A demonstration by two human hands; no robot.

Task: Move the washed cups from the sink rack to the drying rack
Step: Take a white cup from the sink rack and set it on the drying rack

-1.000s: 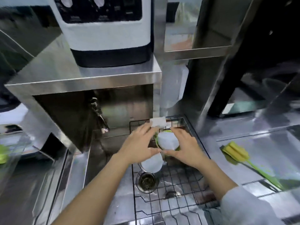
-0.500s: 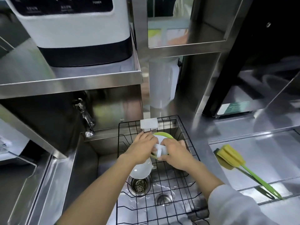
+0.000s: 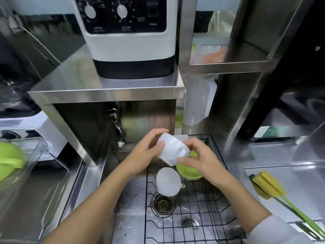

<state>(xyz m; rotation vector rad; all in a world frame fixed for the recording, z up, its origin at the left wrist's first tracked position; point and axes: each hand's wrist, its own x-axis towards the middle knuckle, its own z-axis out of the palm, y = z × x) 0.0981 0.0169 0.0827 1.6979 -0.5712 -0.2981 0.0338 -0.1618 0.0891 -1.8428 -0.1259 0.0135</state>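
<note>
A white cup (image 3: 171, 149) with a handle is held tilted above the black wire sink rack (image 3: 197, 205). My left hand (image 3: 146, 149) grips its upper left side and my right hand (image 3: 197, 156) grips its lower right side by the handle. Below it on the rack a second white cup (image 3: 168, 181) lies on its side, mouth toward me. A green cup (image 3: 190, 172) sits beside that one, partly hidden under my right hand. At the far left stands a clear drying container (image 3: 26, 166) holding a green item (image 3: 9, 161).
A tap (image 3: 117, 126) hangs over the sink's back left. The drain (image 3: 162, 205) lies under the rack. A yellow sponge brush with a green handle (image 3: 269, 188) rests on the right counter. A white and black appliance (image 3: 130, 37) stands on the steel shelf above.
Both hands have lifted the white cup up off the rack and tilted it. The green cup under it is now exposed. The view has shifted toward the left.
</note>
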